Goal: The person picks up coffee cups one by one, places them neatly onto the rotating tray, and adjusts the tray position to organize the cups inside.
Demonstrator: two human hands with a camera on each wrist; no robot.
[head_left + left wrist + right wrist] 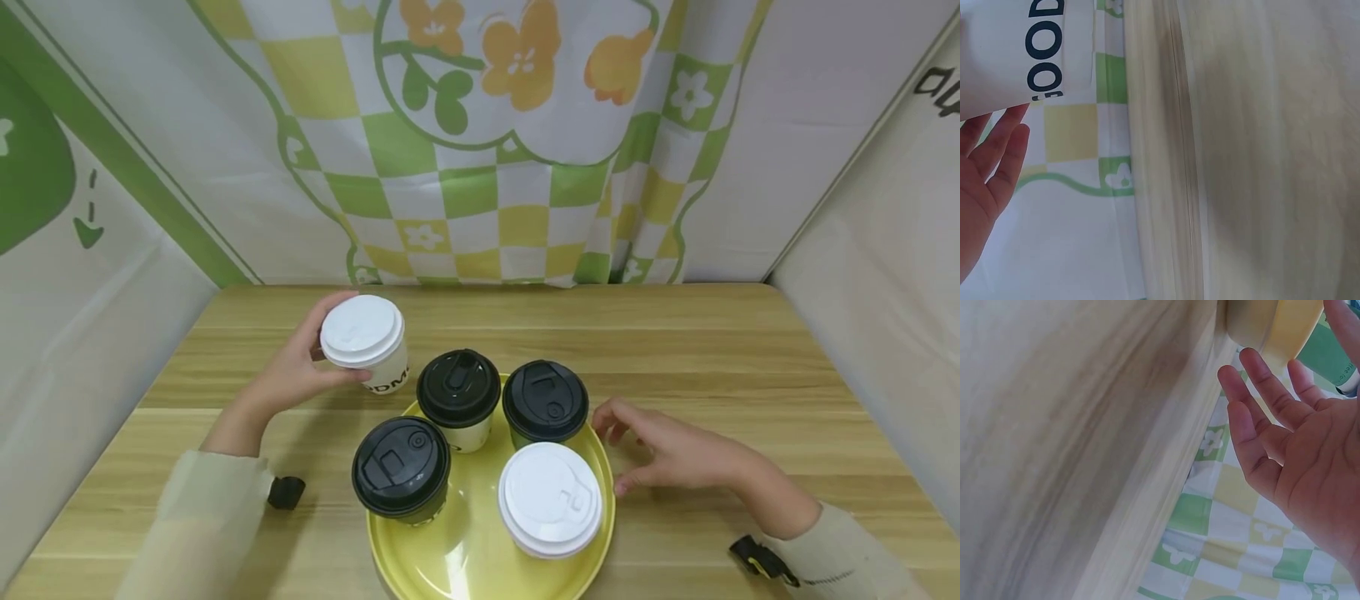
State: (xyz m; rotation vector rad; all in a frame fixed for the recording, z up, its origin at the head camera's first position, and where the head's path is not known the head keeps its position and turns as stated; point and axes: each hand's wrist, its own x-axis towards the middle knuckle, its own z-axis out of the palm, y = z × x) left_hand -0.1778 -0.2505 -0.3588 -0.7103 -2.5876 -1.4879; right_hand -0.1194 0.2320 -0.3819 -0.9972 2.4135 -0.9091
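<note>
My left hand (300, 367) grips a white paper cup (386, 371) with a white lid, left of and behind the tray; dark lettering shows on the cup (997, 56) in the left wrist view. A round yellow tray (468, 567) carries three black-lidded cups, one at the left (401, 467), one at the back (459, 390) and one at the back right (546, 402), plus a white-lidded cup (550, 500) at the right. Beside the tray's right rim is my right hand (667, 450), its fingers loosely bent with nothing in them. The right wrist view shows that palm (1316, 450) near the yellow rim (1285, 331).
Everything stands on a wood-grain table (750, 367). A checked green, yellow and white curtain (495, 208) hangs along its far edge. Pale fabric walls flank it at left (112, 333) and right (885, 250).
</note>
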